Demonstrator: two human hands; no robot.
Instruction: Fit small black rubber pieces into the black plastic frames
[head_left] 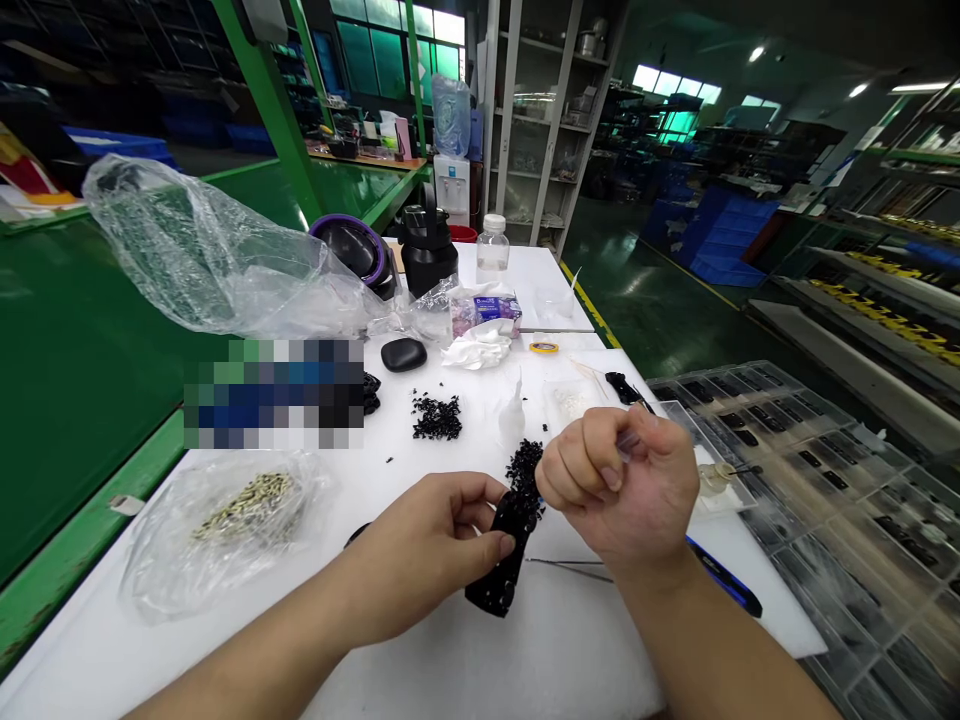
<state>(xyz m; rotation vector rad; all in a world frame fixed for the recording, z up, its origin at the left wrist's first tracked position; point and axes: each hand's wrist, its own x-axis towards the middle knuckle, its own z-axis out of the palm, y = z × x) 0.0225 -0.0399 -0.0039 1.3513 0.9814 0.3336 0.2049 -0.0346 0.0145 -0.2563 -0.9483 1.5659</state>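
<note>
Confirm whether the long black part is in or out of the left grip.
In: the left grip holds the long black part, thumb lying across it.

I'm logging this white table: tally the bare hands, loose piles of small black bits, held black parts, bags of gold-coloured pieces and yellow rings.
Bare hands: 2 (left hand, right hand)
Loose piles: 2 (far pile, near pile)
Held black part: 1
Bag of gold-coloured pieces: 1
Yellow ring: 1
Total: 7
</note>
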